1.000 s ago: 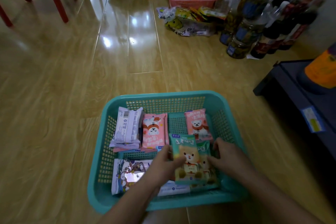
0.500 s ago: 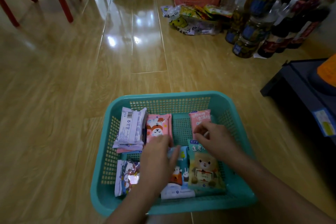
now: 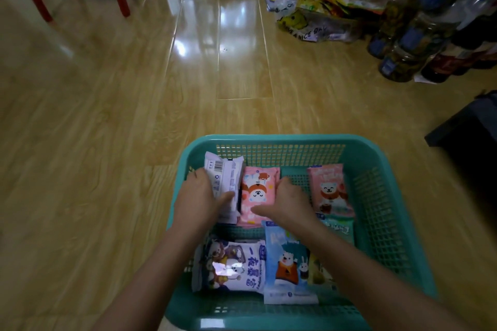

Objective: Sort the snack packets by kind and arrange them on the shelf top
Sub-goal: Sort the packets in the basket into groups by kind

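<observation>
- Basket (image 3: 382, 158): teal, on the floor, and it holds every packet in view, so none has reached the shelf top yet.
- White packets (image 3: 224, 177): a small stack at the basket's far left corner, backs up, seemingly gathered there as one kind.
- Left hand (image 3: 197, 197): curled round the near edge of that stack, thumb on top, gripping it, probably to lift the kind out together.
- Pink packet (image 3: 258, 193): just right of the stack, lying flat, face up.
- Right hand (image 3: 289, 203): spread on the pink packet, thumb across its lower part; I cannot tell whether it grips or only pins it.
- Second pink packet (image 3: 329, 191): by the basket's right wall, apart from its twin, so the pinks are not yet paired.
- Purple packet (image 3: 228, 266) and blue packet (image 3: 287, 263): at the basket's near wall, untouched.
</observation>
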Available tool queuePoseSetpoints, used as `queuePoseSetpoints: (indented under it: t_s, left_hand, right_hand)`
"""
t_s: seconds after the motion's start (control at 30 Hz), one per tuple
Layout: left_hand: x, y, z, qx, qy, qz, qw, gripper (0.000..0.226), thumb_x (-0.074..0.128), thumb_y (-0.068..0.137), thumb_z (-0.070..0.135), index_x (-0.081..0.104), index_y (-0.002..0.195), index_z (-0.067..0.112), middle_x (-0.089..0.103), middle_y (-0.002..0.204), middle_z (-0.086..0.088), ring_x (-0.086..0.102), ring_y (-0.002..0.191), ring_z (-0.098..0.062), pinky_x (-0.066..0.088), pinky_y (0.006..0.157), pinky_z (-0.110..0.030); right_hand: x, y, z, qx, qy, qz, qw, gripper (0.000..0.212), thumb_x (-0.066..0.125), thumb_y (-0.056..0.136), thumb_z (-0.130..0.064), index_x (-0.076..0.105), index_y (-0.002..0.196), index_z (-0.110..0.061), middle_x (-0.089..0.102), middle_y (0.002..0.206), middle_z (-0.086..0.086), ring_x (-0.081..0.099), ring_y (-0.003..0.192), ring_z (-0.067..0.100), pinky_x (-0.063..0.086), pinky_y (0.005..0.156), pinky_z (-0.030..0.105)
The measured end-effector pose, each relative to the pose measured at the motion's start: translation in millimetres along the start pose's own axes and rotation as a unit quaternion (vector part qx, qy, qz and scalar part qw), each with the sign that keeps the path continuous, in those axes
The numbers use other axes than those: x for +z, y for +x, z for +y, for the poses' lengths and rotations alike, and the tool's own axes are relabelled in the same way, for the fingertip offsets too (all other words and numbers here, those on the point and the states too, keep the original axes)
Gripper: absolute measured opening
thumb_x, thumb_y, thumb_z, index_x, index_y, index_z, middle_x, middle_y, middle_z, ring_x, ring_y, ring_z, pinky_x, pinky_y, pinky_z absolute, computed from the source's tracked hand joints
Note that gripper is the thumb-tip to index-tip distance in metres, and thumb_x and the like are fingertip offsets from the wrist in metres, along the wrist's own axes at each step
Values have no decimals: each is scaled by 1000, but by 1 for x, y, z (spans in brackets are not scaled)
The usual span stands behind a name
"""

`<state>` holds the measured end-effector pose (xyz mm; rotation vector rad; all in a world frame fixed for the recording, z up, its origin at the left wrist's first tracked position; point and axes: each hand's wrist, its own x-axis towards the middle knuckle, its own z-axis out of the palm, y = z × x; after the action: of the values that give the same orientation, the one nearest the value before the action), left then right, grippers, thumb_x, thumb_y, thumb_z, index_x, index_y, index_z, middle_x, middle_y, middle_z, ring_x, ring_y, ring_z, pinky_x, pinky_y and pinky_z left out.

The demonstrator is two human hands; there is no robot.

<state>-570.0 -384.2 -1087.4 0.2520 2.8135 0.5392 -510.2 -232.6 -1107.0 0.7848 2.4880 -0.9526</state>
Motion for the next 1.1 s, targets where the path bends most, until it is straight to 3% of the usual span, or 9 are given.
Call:
queuePoseSetpoints:
  t_s: [0.07, 0.2, 0.37, 0.53, 0.6, 0.7, 0.83, 0.93, 1.1]
  left_hand:
    - [0, 4, 0, -5, 21, -11, 1000, 55, 68, 79, 42, 46, 113, 4, 49, 120, -14, 50, 106, -28, 39, 81, -32]
    - [3, 5, -2, 5, -4, -12, 1000, 55, 72, 76, 39, 45, 110, 4, 47, 116, -14, 48, 105, -27, 39, 84, -32]
    - [3, 4, -3, -9, -53, -25, 998, 48, 74, 75, 35, 45, 100, 5, 54, 107, -13, 53, 97, -29, 35, 69, -31]
    - [-1, 4, -7, -33, -170, -40, 984, 45, 78, 73, 28, 44, 95, 9, 61, 98, -5, 61, 93, -30, 50, 76, -37]
    - [-2, 2, -10, -58, -261, -58, 962, 44, 78, 73, 26, 45, 98, 13, 64, 103, -4, 65, 92, -29, 54, 80, -44]
    - [-3, -4, -12, -96, -360, -62, 926, 41, 77, 74, 21, 47, 100, 13, 67, 105, -11, 68, 86, -30, 56, 77, -49]
    - [-8, -12, -7, -109, -441, -62, 889, 41, 73, 78, 15, 46, 107, 6, 68, 102, -15, 67, 73, -28, 54, 47, -31]
    - [-14, -15, -5, -111, -467, -66, 875, 44, 70, 81, 17, 45, 114, 4, 67, 102, -16, 68, 73, -29, 55, 44, -30]
    - [-15, -18, -6, -102, -483, -66, 867, 45, 66, 84, 18, 43, 120, 4, 67, 105, -17, 68, 67, -22, 52, 41, -25]
  right_hand:
    - [6, 0, -1, 8, -1, 3, 1000, 77, 77, 71, -41, 38, 125, -2, 57, 122, 14, 58, 108, 30, 51, 83, 37]
    - [9, 0, -3, -9, -25, -24, 999, 44, 72, 77, -40, 59, 97, -3, 65, 95, 10, 61, 82, 23, 51, 74, 34]
    - [5, 3, -1, -16, 99, -43, 994, 47, 67, 84, -30, 52, 122, -7, 65, 113, 9, 63, 97, 24, 53, 84, 37]
    - [-29, -2, 0, -34, 201, 0, 979, 36, 65, 86, -18, 49, 117, -9, 61, 105, 4, 61, 72, 10, 49, 58, 19]
    - [-47, -2, 8, -34, 234, 6, 972, 39, 68, 80, -10, 52, 116, -9, 62, 104, 7, 63, 76, 15, 50, 60, 21]
    - [-73, -4, 22, -15, 337, -5, 941, 40, 71, 75, -2, 56, 113, -4, 66, 100, 10, 66, 77, 18, 51, 57, 21]
    - [-98, -8, 42, -23, 484, 27, 874, 48, 76, 68, -14, 60, 112, -2, 70, 94, 14, 69, 75, 24, 58, 71, 35]
    - [-110, -7, 57, -33, 521, 103, 847, 31, 75, 72, -16, 60, 99, -12, 68, 88, 9, 68, 66, 17, 58, 62, 32]
    - [-123, -1, 78, -60, 379, 165, 908, 18, 67, 84, -22, 60, 99, -16, 66, 91, 10, 66, 67, 14, 54, 51, 24]
